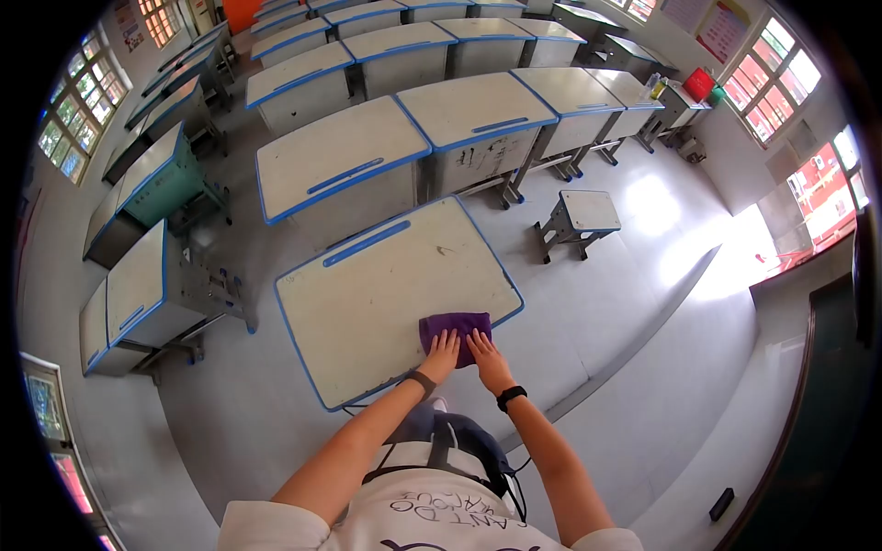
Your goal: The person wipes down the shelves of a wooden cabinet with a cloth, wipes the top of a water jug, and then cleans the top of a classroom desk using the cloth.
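A folded purple cloth (457, 323) lies at the near edge of a cream desk (367, 303) with blue edging. My left hand (441, 356) rests on the cloth's left part, fingers stretched out flat. On its right part lies my right hand (489, 361), its fingers also extended and pressing on the fabric. Both palms face down, and neither hand wraps round the cloth. A few dark marks show on the desktop, and a blue pen groove (366, 243) runs along its far side.
Rows of similar desks (340, 151) stand ahead, with another column of desks (138, 285) at the left. A small stool (590, 211) is on the floor to the right. A raised floor edge (634, 335) runs along the right. Bottles (656, 86) and a red bag (698, 84) sit far right.
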The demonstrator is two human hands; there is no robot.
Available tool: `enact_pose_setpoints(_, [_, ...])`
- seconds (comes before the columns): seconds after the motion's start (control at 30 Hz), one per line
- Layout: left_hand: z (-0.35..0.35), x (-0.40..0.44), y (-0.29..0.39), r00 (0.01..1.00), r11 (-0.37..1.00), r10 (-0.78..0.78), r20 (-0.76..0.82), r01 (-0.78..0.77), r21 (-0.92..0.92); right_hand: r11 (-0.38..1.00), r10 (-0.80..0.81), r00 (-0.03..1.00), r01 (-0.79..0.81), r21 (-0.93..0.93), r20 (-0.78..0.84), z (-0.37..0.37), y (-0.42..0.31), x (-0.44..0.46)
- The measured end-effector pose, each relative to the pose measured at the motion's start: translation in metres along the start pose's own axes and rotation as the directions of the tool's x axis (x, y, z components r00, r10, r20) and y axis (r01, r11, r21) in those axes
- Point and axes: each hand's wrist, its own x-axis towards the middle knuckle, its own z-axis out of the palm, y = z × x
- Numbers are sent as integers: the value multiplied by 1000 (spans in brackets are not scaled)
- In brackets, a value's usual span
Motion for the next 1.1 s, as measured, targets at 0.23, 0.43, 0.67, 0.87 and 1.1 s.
enact_pose_setpoints(0.23, [5, -22, -37, 991, 997, 75, -112, -79, -28, 983, 11, 997, 2, -182, 72, 8, -24, 19])
enact_pose_setpoints(0.43, [-8, -76, -104, 985, 990, -80, -155, 60, -127, 965, -232, 966, 243, -97, 115, 26, -71, 80])
enact_pose_setpoints(0.67, [-21, -188, -166, 923, 913, -368, -108, 337, -229, 847, -519, 852, 524, -91, 72, 70, -182, 148])
enact_pose_setpoints(0.87, [-14, -221, -162, 864, 833, -501, -44, 467, -297, 801, -542, 833, 551, -234, 109, 82, -245, 158])
enact_pose_setpoints(1.1, [-12, -208, -152, 856, 782, -516, 12, 477, -402, 737, -665, 747, 654, -172, -6, 88, -210, 154])
